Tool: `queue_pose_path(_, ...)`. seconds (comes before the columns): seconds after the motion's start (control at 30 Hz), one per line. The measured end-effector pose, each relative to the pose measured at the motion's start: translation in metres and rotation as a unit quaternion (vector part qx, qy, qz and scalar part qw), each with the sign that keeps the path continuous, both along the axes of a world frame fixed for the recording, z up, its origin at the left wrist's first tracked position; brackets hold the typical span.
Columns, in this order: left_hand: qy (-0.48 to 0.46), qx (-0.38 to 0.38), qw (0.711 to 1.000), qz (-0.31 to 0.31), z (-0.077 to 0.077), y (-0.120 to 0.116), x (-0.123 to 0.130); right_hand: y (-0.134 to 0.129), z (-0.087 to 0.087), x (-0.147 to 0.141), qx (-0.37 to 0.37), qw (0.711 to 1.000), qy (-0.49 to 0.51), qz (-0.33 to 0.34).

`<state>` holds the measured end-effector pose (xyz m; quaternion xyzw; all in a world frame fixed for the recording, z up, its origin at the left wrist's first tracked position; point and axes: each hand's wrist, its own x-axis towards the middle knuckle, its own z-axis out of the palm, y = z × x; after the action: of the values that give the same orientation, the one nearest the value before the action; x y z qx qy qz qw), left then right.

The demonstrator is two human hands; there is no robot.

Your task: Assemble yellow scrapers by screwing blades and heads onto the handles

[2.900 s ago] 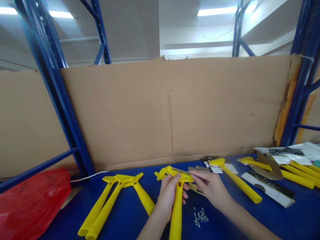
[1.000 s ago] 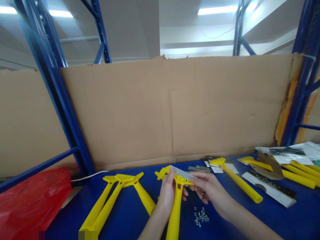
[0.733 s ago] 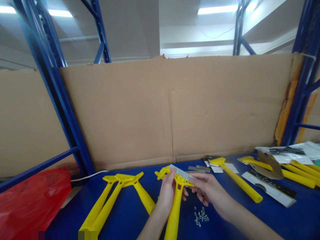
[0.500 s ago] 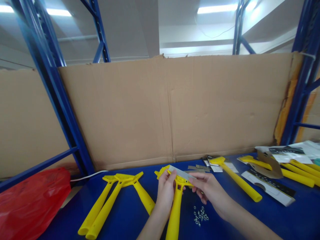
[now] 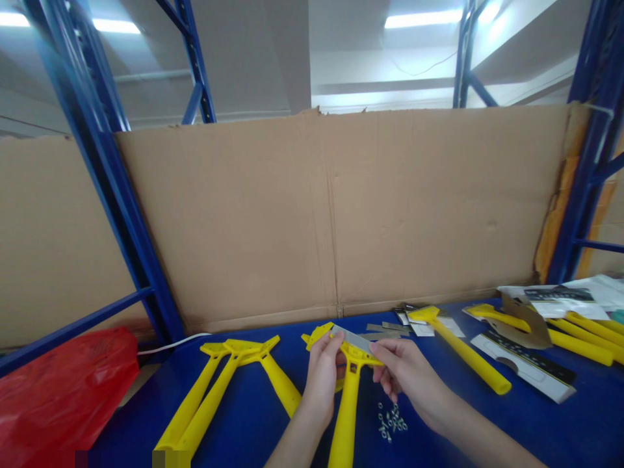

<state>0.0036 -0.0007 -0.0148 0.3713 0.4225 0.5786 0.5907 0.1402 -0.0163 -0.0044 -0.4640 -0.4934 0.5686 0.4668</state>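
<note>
both hands at one yellow handle [image 5: 345,409]

nearest, its shaft is cut off by the bottom edge; beside it, tiny metal parts [image 5: 391,422], too small to name, lie on open blue desk [image 5: 263,429]. the left hand [image 5: 322,370], thumb up, has its grip around the handle's head, most fingertips hidden. the right hand [image 5: 404,374] pinches the flat blade [image 5: 359,340] there. behind, a cardboard panel [image 5: 244,221] bounds the desk.

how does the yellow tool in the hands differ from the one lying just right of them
The held tool is in the left hand and right hand; the lying tool rests on the table. A metal blade lies along the held tool's head; none shows on the lying tool's. The held tool's handle runs out of the picture; the lying tool's ends in view. Both are yellow with wide heads.
</note>
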Motion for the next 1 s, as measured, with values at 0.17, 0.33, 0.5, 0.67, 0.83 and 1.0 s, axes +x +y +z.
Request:
queue_pose_path(0.17, 0.048, 0.009, 0.999, 0.009, 0.005, -0.001, -0.003, 0.003, -0.002, 0.000, 0.002, 1.000, -0.013, -0.013)
queue_pose_path(0.33, 0.044, 0.025, 0.999, 0.019, 0.007, 0.000, -0.003, 0.003, -0.002, -0.001, -0.013, 0.999, 0.031, -0.016)
queue_pose_path(0.5, 0.025, 0.031, 0.998, 0.039, 0.008, -0.001, -0.002, -0.003, 0.000, -0.006, -0.043, 0.997, 0.057, -0.009)
queue_pose_path(0.67, 0.014, 0.036, 0.998, 0.040, 0.009, -0.002, -0.001, -0.013, 0.001, -0.014, -0.073, 0.996, 0.040, 0.014)
queue_pose_path(0.83, 0.038, 0.039, 0.997, 0.054, 0.010, -0.003, 0.000, -0.015, -0.001, -0.019, -0.092, 0.992, 0.088, 0.006)
queue_pose_path(1.0, 0.039, 0.032, 0.998, 0.039, 0.013, -0.005, 0.003, -0.008, -0.007, -0.016, -0.145, 0.984, 0.097, -0.033)
